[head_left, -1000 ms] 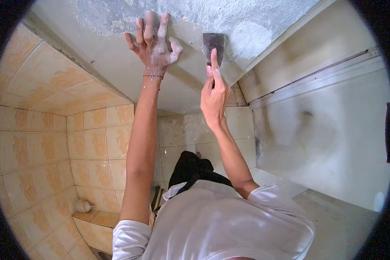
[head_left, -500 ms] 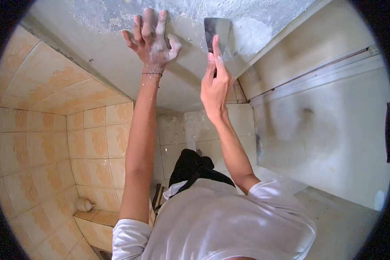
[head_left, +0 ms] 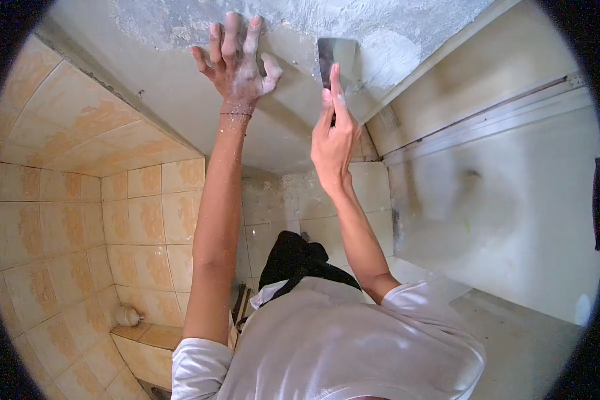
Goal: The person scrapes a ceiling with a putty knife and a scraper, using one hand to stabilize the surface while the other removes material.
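My left hand [head_left: 238, 63], dusted with white powder, rests with spread fingers against the wall [head_left: 283, 120]. Its fingertips reach the edge of the rough grey patch [head_left: 293, 13]. To its right, my right hand [head_left: 335, 137] grips a putty knife [head_left: 340, 55], index finger stretched along the blade. The blade lies on or very close to the wall, beside a pale smoothed patch [head_left: 390, 57]. The knife's handle is mostly hidden in my palm.
Orange-and-cream tiles [head_left: 30, 227] cover the left side, with a small tiled ledge [head_left: 150, 335] holding a round whitish object [head_left: 128, 315]. A pale door-like panel [head_left: 487, 207] stands at the right. Pale tiles [head_left: 370, 190] lie beyond my arms.
My right hand and the putty knife have shifted slightly down, toward my body. My left hand keeps its spread pose on the wall.
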Available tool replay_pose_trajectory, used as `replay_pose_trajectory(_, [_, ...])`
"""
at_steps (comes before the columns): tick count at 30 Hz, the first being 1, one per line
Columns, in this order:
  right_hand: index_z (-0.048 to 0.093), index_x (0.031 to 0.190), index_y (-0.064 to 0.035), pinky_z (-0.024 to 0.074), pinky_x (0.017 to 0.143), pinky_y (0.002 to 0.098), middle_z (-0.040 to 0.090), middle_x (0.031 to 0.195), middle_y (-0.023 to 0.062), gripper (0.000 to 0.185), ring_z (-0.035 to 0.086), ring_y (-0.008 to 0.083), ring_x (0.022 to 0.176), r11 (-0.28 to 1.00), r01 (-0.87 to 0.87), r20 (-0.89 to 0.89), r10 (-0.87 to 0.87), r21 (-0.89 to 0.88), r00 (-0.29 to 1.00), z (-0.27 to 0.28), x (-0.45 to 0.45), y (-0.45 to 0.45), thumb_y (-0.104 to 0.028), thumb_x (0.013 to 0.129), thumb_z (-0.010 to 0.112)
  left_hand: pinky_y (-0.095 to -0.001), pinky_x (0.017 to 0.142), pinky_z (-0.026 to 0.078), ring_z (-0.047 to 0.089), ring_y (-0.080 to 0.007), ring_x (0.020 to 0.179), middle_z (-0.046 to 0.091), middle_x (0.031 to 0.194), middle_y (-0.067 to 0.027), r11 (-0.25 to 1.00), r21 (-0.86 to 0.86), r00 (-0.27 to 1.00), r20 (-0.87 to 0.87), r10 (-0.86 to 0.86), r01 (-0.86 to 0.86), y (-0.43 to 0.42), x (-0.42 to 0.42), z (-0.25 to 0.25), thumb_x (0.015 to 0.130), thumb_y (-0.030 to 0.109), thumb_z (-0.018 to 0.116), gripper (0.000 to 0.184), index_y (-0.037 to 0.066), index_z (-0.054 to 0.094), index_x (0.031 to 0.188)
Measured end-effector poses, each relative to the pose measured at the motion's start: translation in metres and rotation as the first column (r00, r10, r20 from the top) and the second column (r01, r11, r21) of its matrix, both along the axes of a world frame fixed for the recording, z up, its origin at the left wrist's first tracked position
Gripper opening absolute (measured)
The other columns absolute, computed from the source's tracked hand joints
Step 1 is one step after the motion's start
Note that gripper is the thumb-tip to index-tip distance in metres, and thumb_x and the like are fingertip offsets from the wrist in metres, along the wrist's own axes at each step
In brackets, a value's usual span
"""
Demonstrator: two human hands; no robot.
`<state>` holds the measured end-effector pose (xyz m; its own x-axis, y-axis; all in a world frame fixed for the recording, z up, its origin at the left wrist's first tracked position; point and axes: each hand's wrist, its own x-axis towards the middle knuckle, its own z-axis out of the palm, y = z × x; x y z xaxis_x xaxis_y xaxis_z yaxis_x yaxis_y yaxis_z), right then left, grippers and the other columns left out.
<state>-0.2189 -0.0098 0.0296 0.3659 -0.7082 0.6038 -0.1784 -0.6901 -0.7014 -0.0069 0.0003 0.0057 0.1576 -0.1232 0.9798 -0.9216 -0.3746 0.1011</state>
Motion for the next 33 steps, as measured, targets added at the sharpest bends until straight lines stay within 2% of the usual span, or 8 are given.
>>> replay_pose_trajectory(6, [0.051, 0.153, -0.0025, 0.0538, 0.096, 0.0385, 0.055, 0.152, 0.016, 0.043, 0.06, 0.0359, 0.132, 0.992, -0.066, 0.002, 0.066, 0.107, 0.998, 0.001, -0.002, 0.003, -0.015, 0.112, 0.046, -0.0541, 0.13, 0.002, 0.032, -0.0255, 0.154, 0.044, 0.162, -0.0012, 1.0, -0.006, 1.0, 0.014, 0.017, -0.017, 0.0, 0.0, 0.001, 0.081, 0.05, 0.054, 0.069, 0.032, 0.062, 0.147])
replay_pose_trajectory(9, [0.047, 0.159, -0.0164, 0.0556, 0.074, 0.0429, 0.073, 0.117, 0.0253, 0.058, 0.075, 0.0383, 0.099, 0.999, 0.018, -0.031, -0.019, -0.039, 0.999, -0.01, -0.003, 0.001, 0.0, 0.104, 0.054, -0.0545, 0.13, 0.003, 0.032, -0.0253, 0.154, 0.044, 0.162, -0.0008, 0.999, -0.023, 0.999, -0.018, -0.035, 0.035, -0.001, -0.002, 0.0, 0.082, 0.05, 0.053, 0.068, 0.032, 0.061, 0.147])
replay_pose_trajectory(12, [0.045, 0.16, -0.0164, 0.0558, 0.074, 0.0428, 0.073, 0.12, 0.0232, 0.059, 0.075, 0.0375, 0.1, 0.997, 0.004, -0.042, -0.007, -0.078, 0.999, -0.018, -0.003, 0.0, 0.0, 0.104, 0.055, -0.0553, 0.13, 0.003, 0.032, -0.0254, 0.154, 0.043, 0.163, -0.0007, 1.0, -0.007, 1.0, -0.012, 0.017, -0.017, -0.001, 0.0, 0.0, 0.083, 0.05, 0.052, 0.068, 0.032, 0.061, 0.148])
replay_pose_trajectory(14, [0.052, 0.153, -0.0053, 0.0555, 0.092, 0.0397, 0.055, 0.152, 0.0136, 0.047, 0.059, 0.0386, 0.131, 0.991, -0.062, -0.06, 0.07, 0.121, 0.996, -0.009, -0.008, 0.004, -0.001, 0.106, 0.052, -0.0556, 0.13, 0.003, 0.032, -0.0255, 0.154, 0.043, 0.163, -0.0006, 1.0, -0.014, 1.0, -0.012, -0.002, 0.002, 0.0, 0.0, 0.0, 0.082, 0.049, 0.053, 0.068, 0.032, 0.061, 0.148])
replay_pose_trajectory(21, [0.052, 0.153, -0.0065, 0.0561, 0.091, 0.0397, 0.057, 0.15, 0.0147, 0.045, 0.06, 0.0375, 0.131, 0.997, -0.053, -0.1, 0.06, 0.064, 0.993, -0.019, -0.015, 0.004, -0.005, 0.108, 0.05, -0.0559, 0.13, 0.002, 0.031, -0.0257, 0.155, 0.042, 0.163, -0.0005, 1.0, -0.006, 1.0, -0.007, -0.01, 0.01, -0.001, 0.0, -0.001, 0.08, 0.048, 0.054, 0.07, 0.03, 0.062, 0.147])
replay_pose_trajectory(23, [0.046, 0.159, -0.0167, 0.054, 0.071, 0.0407, 0.074, 0.113, 0.0221, 0.055, 0.075, 0.0359, 0.092, 1.0, 0.007, -0.16, -0.004, 0.02, 0.987, -0.04, -0.021, 0.004, -0.005, 0.106, 0.056, -0.056, 0.13, 0.002, 0.031, -0.0258, 0.155, 0.042, 0.163, -0.0008, 1.0, -0.006, 1.0, -0.009, -0.004, 0.004, -0.001, 0.0, -0.002, 0.08, 0.048, 0.054, 0.07, 0.029, 0.062, 0.147])
replay_pose_trajectory(29, [0.046, 0.159, -0.0185, 0.0538, 0.071, 0.0435, 0.075, 0.108, 0.022, 0.058, 0.074, 0.0371, 0.091, 0.982, -0.005, 0.087, 0.022, -0.19, 0.996, 0.016, 0.008, -0.024, -0.004, 0.104, 0.056, -0.0561, 0.13, 0.002, 0.031, -0.0258, 0.155, 0.042, 0.163, -0.0014, 1.0, -0.009, 1.0, -0.006, -0.019, 0.019, 0.0, -0.001, 0.0, 0.08, 0.048, 0.054, 0.07, 0.029, 0.062, 0.147])
replay_pose_trajectory(33, [0.046, 0.159, -0.017, 0.0536, 0.069, 0.0457, 0.074, 0.106, 0.0243, 0.058, 0.074, 0.0375, 0.086, 0.999, -0.014, -0.164, 0.006, -0.046, 0.986, -0.036, -0.019, -0.011, -0.004, 0.104, 0.057, -0.0564, 0.13, 0.003, 0.031, -0.026, 0.155, 0.042, 0.163, -0.0016, 0.999, 0.017, 1.0, -0.004, 0.031, -0.031, 0.0, 0.001, 0.0, 0.083, 0.05, 0.051, 0.069, 0.029, 0.061, 0.148])
